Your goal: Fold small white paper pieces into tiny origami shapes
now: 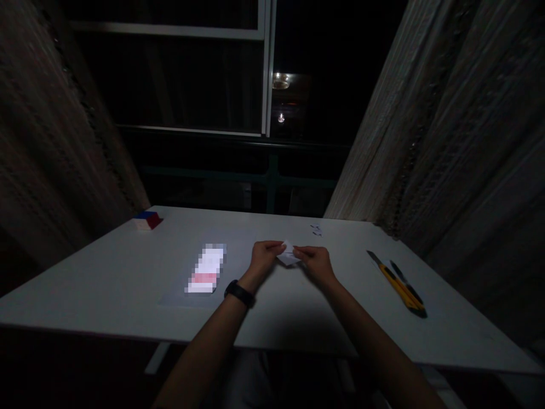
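A small folded piece of white paper (289, 259) is held between my two hands, above the middle of the white table. My left hand (264, 257), with a dark watch (239, 293) on the wrist, pinches its left side between thumb and fingers. On the opposite side my right hand (315, 262) pinches the paper's right edge in the same way. The paper has a pointed top and a crease across it. In the dim light its finer folds cannot be made out.
A lit phone (206, 269), its screen blurred, lies left of my hands on the table (106, 284). A cube puzzle (147, 220) sits at the far left. On the right are a yellow utility knife (398, 286) and a dark pen-like object (406, 280). Small dark-marked bits (316, 230) lie near the back edge.
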Demonstrator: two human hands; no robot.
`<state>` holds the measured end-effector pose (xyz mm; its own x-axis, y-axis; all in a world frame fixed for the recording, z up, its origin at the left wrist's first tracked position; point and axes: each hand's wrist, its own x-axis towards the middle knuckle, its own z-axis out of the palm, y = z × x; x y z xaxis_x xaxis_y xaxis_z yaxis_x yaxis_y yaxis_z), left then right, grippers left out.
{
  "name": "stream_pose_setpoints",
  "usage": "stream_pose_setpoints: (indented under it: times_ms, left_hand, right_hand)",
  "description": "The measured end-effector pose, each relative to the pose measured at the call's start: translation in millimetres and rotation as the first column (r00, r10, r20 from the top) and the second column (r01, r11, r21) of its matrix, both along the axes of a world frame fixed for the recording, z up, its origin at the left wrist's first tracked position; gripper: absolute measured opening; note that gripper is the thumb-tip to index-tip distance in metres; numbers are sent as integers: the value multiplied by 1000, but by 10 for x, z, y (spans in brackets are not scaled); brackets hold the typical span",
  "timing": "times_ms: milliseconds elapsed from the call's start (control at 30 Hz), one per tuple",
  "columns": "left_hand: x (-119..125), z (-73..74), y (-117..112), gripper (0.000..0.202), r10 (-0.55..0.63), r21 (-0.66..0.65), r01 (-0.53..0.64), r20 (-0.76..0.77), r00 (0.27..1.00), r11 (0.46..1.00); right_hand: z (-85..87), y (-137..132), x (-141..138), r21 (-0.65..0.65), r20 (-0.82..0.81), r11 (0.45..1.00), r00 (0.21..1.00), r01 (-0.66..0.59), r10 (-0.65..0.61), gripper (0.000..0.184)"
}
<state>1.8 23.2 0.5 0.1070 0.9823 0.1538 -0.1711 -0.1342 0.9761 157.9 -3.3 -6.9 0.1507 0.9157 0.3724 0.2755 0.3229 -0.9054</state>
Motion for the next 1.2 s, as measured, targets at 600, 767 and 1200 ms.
stream_pose_setpoints:
  times_ms: [600,767,1200]
  left_hand:
    - [36,57,-124,51,-183,151,195,-95,979,969]
    - [53,-17,-63,32,-3,191,36,-167,986,981]
    - [43,-16,-45,56,36,89,-34,-22,999,995]
  right_hand:
    - [-24,68,8,7,-118,992,985,127,-126,18]
    - [-27,56,-60,-65,-289,996,954,59,-76,20]
    - [-56,26,-131,-14,-104,997,992,73,-74,32]
